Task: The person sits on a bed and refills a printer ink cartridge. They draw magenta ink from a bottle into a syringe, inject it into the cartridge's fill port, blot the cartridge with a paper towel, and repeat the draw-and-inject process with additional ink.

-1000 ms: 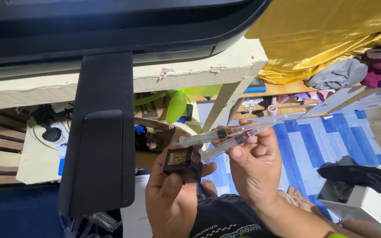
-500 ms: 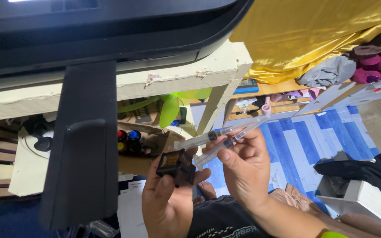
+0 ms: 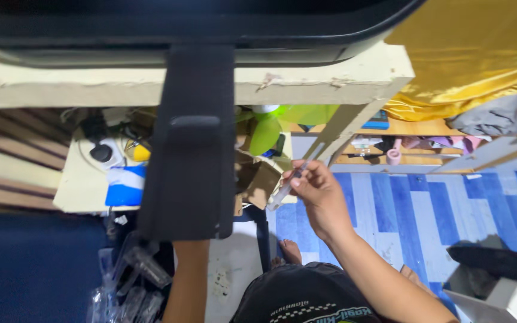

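A: What does the right hand [image 3: 318, 194] hold?
B: Two clear syringes [image 3: 287, 184], pinched side by side between thumb and curled fingers, tips slanting down to the left, just beside a torn cardboard box [image 3: 257, 179].

A: And the left hand?
B: Only its forearm [image 3: 185, 281] shows, rising behind the black paper tray [image 3: 186, 143] that hangs from the printer [image 3: 210, 30]. The hand itself is hidden, so I cannot tell how its grip stands.

A: Anything else near?
B: A green fan [image 3: 267, 128] farther back under the cream table edge [image 3: 306, 84], and blue striped flooring [image 3: 414, 209] to the right.
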